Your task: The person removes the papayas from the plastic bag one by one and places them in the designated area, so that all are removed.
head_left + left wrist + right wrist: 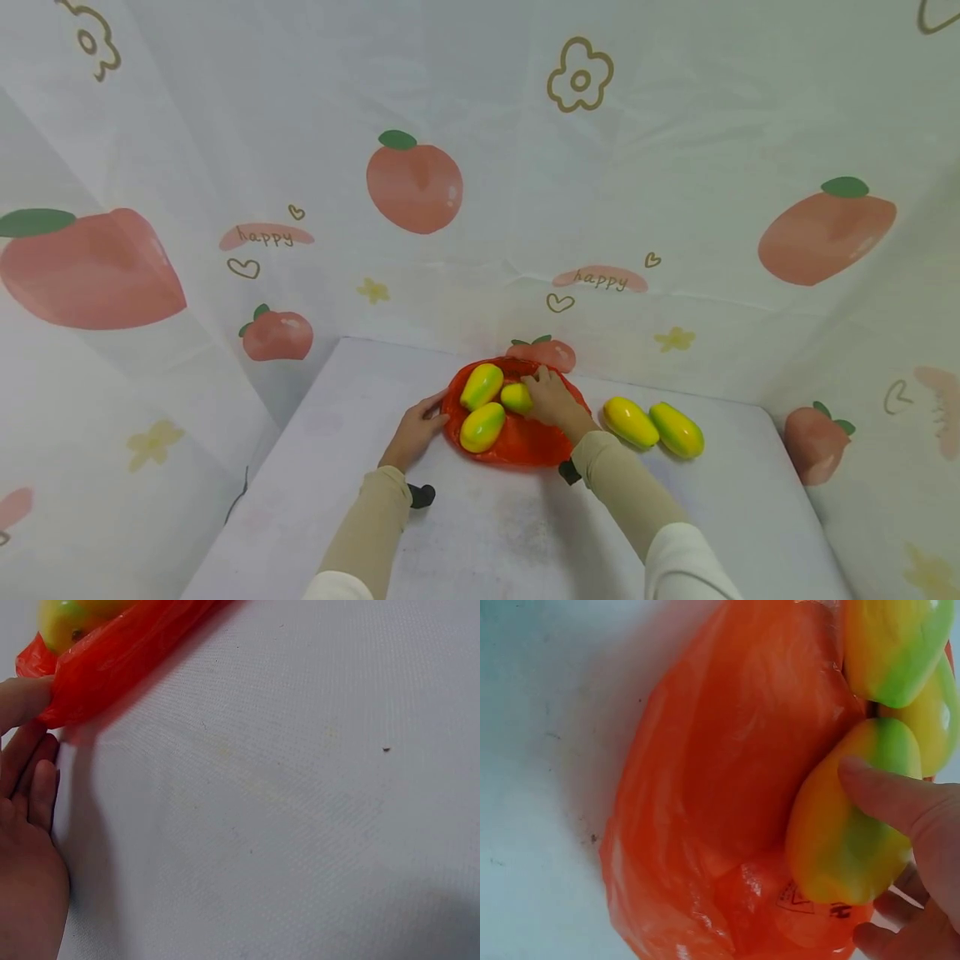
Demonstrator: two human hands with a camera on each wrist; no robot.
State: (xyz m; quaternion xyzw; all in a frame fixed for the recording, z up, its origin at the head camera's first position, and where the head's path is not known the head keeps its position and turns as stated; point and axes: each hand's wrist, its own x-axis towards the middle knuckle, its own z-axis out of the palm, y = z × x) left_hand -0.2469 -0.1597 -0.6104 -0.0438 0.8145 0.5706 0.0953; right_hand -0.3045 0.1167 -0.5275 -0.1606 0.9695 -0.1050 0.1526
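Note:
A red plastic bag (517, 446) lies spread open on the table, with printed marks showing on it in the right wrist view. Two yellow-green papayas (482, 427) rest on its left side. My right hand (553, 398) holds a third papaya (855, 825) over the bag, thumb on top and fingers round its far side. At the bag's left edge, my left hand (414, 432) pinches the rim between thumb and fingers. The left wrist view shows that thumb (26, 701) against the red plastic, other fingers below it.
Two more papayas (630, 422) lie side by side on the white table (480, 533), right of the bag. A white cloth (487, 283) printed with fruit and flowers hangs behind the table and at both sides.

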